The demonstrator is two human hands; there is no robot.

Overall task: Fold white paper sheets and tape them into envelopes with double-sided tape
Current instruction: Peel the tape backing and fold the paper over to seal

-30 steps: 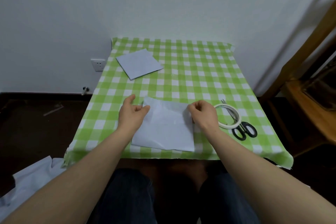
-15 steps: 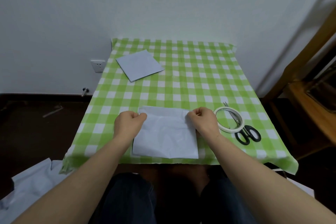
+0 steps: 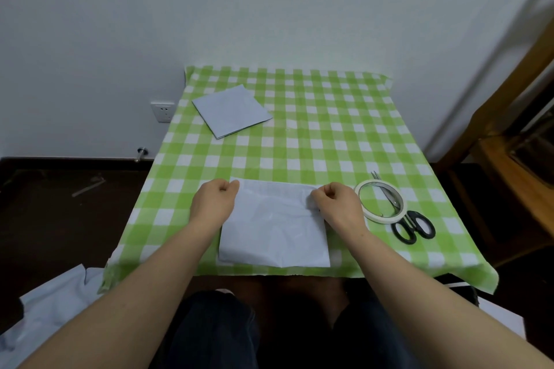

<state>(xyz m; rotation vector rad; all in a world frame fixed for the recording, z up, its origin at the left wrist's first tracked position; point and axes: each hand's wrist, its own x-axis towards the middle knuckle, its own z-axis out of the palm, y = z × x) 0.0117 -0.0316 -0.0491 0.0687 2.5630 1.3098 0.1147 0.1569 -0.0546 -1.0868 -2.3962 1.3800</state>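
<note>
Worktop (image 3: pixel 314 135): covered by a green-and-white check cloth and set against a white wall.
Paper sheet (image 3: pixel 275 231): white and creased, lying flat at the near middle of the worktop. Its sides are square to the near edge, and it looks wider left to right than deep. A paler narrow band runs left to right along its far edge.
Left hand (image 3: pixel 214 202): at the sheet's far-left corner, grip curled and pinching the paper there.
Right hand (image 3: pixel 337 204): at the far-right corner, grip likewise curled onto the paper's edge.
Tape roll (image 3: pixel 379 219): a flat ring just right of the right hand.
Scissors (image 3: pixel 410 215): black handles toward the person, with the blades passing under the roll and pointing away.
Folded sheet (image 3: pixel 232 111): at the far left of the worktop, turned askew, well apart from the hands.
</note>
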